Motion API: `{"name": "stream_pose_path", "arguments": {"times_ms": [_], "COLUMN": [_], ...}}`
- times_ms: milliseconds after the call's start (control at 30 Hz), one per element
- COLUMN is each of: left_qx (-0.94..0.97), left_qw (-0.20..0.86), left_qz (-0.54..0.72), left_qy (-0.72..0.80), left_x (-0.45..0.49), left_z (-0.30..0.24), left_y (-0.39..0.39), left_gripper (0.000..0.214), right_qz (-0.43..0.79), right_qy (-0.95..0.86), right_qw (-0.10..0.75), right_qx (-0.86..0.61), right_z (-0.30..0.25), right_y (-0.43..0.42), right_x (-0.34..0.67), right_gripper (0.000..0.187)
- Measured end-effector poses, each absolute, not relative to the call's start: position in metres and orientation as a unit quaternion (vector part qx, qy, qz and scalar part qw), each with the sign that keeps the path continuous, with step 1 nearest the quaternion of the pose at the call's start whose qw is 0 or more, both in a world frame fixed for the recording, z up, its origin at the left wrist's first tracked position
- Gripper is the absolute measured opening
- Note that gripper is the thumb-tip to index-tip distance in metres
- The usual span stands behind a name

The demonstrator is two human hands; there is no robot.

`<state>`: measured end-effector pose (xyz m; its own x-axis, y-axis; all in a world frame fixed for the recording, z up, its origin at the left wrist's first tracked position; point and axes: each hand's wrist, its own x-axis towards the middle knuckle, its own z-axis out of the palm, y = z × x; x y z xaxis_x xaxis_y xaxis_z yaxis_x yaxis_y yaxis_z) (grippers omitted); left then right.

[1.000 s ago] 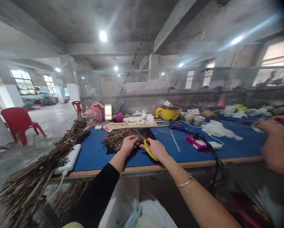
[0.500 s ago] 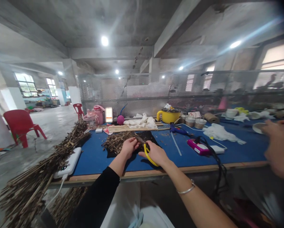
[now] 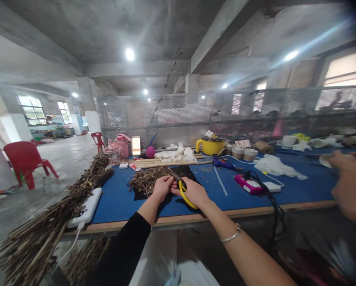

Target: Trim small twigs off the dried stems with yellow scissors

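In my right hand (image 3: 196,194) is a pair of scissors with yellow handles (image 3: 186,199); the dark blades point up and to the left, close to my other hand. My left hand (image 3: 162,189) is closed in a pinch at the fingertips, beside the blades, and what it pinches is too small to make out. Just beyond my left hand lies a heap of brown dried plant pieces (image 3: 145,179), on a black cloth (image 3: 187,172) spread over the blue tabletop (image 3: 166,211).
Long dried plant stalks (image 3: 35,234) and a white power strip (image 3: 90,206) lie at the table's left end. Behind the heap are wooden sticks (image 3: 148,163), white cloth and a yellow pot (image 3: 212,147). Rightward are a glue gun (image 3: 222,162), a magenta box (image 3: 245,184) and another person's hands (image 3: 349,178).
My two hands have come slightly closer together, with the scissors still in my right hand. The view has shifted a little.
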<state>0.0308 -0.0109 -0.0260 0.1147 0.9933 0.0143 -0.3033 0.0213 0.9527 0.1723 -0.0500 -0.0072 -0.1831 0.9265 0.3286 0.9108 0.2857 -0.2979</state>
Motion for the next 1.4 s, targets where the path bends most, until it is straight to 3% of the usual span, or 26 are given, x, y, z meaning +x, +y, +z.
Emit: {"name": "stream_pose_path", "arguments": {"times_ms": [367,667,900,1400], "left_qx": [0.480,0.490,0.511,0.393], "left_qw": [0.590,0.500,0.488,0.578], "left_qz": [0.523,0.537,0.534,0.576], "left_qy": [0.385,0.471,0.464,0.425], "left_x": [0.032,0.034,0.034,0.030], "left_z": [-0.029,-0.036,-0.042,-0.023], "left_y": [-0.013,-0.008,-0.003,-0.011], "left_gripper": [0.014,0.022,0.022,0.012], "right_qz": [0.027,0.037,0.044,0.042], "right_qy": [-0.752,-0.743,-0.734,-0.757], "right_qw": [0.213,0.225,0.216,0.220], "right_qx": [-0.624,-0.629,-0.642,-0.614], "right_z": [-0.011,-0.009,-0.008,-0.004], "right_y": [-0.048,-0.051,-0.051,-0.056], "right_x": [0.177,0.178,0.175,0.171], "right_gripper": [0.053,0.052,0.049,0.066]}}
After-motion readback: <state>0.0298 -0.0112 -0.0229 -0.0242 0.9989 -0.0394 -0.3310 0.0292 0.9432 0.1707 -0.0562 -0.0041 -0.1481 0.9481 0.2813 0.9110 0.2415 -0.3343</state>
